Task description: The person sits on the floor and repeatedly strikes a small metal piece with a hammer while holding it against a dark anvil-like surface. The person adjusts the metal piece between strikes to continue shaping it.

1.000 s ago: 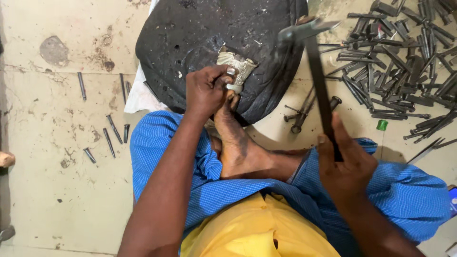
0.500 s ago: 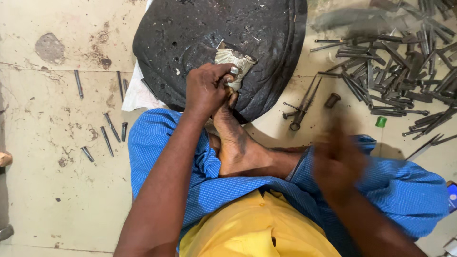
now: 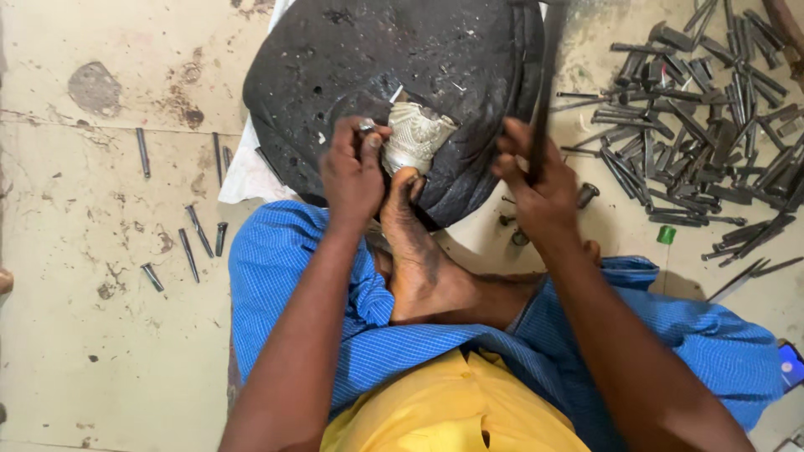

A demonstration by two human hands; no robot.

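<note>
Both hands (image 3: 356, 172) (image 3: 540, 188) at block (image 3: 335, 75) edge

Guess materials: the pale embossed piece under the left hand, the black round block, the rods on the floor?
Pale embossed piece: likely thin sheet metal, silvery, raised pattern. Black round block: possibly pitch or rubber, matte, pitted. Rods: dark steel-like, dull grey, probably punches.

I sit on a pale concrete floor (image 3: 100, 335), stained and pitted, with a dark round patch (image 3: 94, 86) up to my left and a seam line running across it. Loose steel punches (image 3: 197, 238) lie scattered on my left; a bigger heap (image 3: 703, 142) sprawls on my right. Even, flat light.
</note>
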